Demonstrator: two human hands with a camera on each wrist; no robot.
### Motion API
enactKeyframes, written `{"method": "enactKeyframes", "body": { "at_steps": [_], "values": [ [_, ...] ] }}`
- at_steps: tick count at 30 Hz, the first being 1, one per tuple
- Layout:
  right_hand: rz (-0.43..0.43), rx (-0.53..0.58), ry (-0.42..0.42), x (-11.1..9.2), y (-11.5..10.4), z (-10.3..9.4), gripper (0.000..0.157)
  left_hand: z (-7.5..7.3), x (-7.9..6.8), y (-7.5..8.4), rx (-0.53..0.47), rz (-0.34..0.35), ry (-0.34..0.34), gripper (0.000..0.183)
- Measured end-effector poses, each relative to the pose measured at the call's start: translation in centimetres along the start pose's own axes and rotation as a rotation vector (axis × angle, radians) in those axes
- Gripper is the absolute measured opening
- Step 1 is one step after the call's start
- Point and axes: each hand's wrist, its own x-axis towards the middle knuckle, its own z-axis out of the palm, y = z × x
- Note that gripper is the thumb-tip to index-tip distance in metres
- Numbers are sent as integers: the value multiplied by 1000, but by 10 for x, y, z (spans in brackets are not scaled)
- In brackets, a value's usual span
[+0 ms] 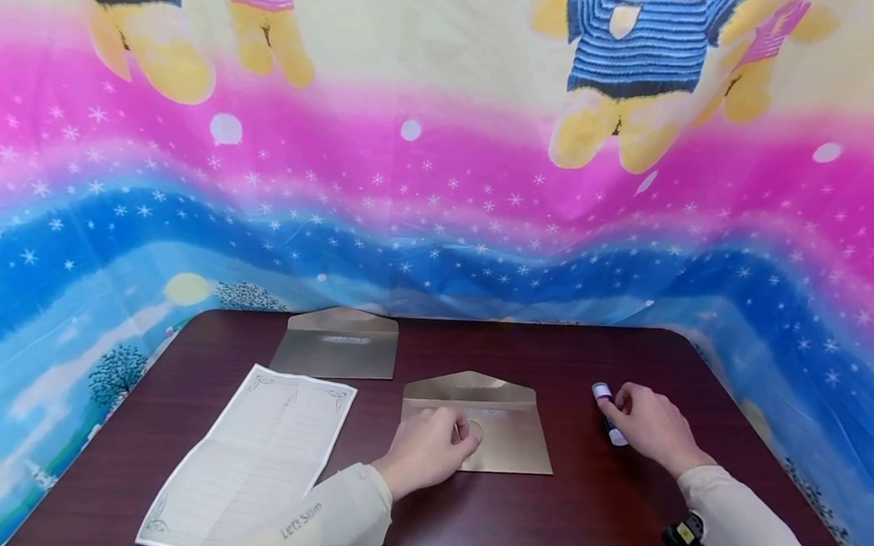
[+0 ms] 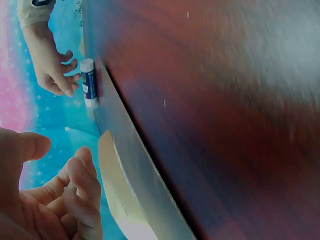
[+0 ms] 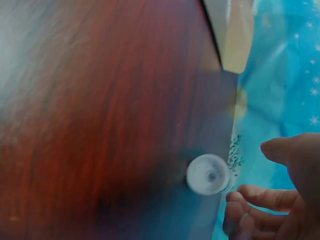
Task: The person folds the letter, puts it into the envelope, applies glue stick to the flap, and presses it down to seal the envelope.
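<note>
A gold envelope (image 1: 512,445) lies on the dark wooden table with its flap raised at the far side. Over its near left part hovers my left hand (image 1: 426,449), fingers loosely bent; a gap between thumb and fingertips shows in the left wrist view. By those fingertips a pale round outline shows on the envelope, partly hidden. To the right, a glue stick (image 1: 617,437) with white ends and a dark label lies on its side. Right beside it is my right hand (image 1: 653,424), thumb and fingers apart; whether a fingertip touches the glue stick, I cannot tell.
Behind and to the left lies a second gold envelope (image 1: 334,354), its flap raised too. A creased sheet of lined paper (image 1: 261,446) with a decorated border lies at the left, partly under my left sleeve. A printed cloth (image 1: 440,223) hangs around the table.
</note>
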Motion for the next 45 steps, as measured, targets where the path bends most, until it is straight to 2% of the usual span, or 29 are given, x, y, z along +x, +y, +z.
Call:
{"method": "enactKeyframes", "body": {
  "at_steps": [7,12,15,19,24,28,32,37,41,45],
  "values": [
    [58,-16,-73,-1,12,7,39,11,-4,12,-17,52,-9,25],
    [46,-6,-83,2,14,11,32,16,-8,18,-28,58,-9,27],
    [14,25,-78,4,14,12,29,17,-9,19,-37,63,-14,28],
    [-42,126,-64,2,8,11,26,14,-7,19,-39,93,-6,26],
    [-141,240,-43,-8,-15,8,28,8,-5,20,-86,129,5,21],
    [-226,319,-74,-19,-38,5,28,1,-4,21,-101,141,23,15],
    [-307,385,-117,-29,-58,4,27,-7,-3,20,-56,149,70,12],
    [-413,426,-140,-42,-78,5,25,-15,-4,17,19,200,135,16],
    [-467,454,-206,-52,-92,7,26,-19,-10,14,121,283,155,33],
    [-498,466,-284,-61,-104,8,26,-21,-20,14,256,404,163,42]
  ]
}}
